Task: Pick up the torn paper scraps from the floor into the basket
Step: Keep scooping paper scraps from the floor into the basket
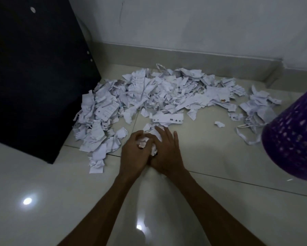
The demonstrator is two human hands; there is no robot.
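Observation:
A wide heap of torn white paper scraps (159, 93) covers the pale floor tiles from the dark cabinet to the right wall corner. At its near edge both hands meet around a small crumpled bundle of scraps (145, 142). My left hand (134, 153) curls its fingers round the bundle from the left. My right hand (165, 151) presses against it from the right, fingers nearly straight and pointing away from me. The purple plastic basket (293, 135) with a perforated wall stands tilted at the right edge, partly cut off by the frame.
A tall black cabinet (37, 71) stands on the left, touching the heap. A white wall with a skirting board (202, 57) runs behind the scraps. Glossy tiles (211, 157) lie between my hands and the basket. Thin paper strips (245, 132) trail near the basket.

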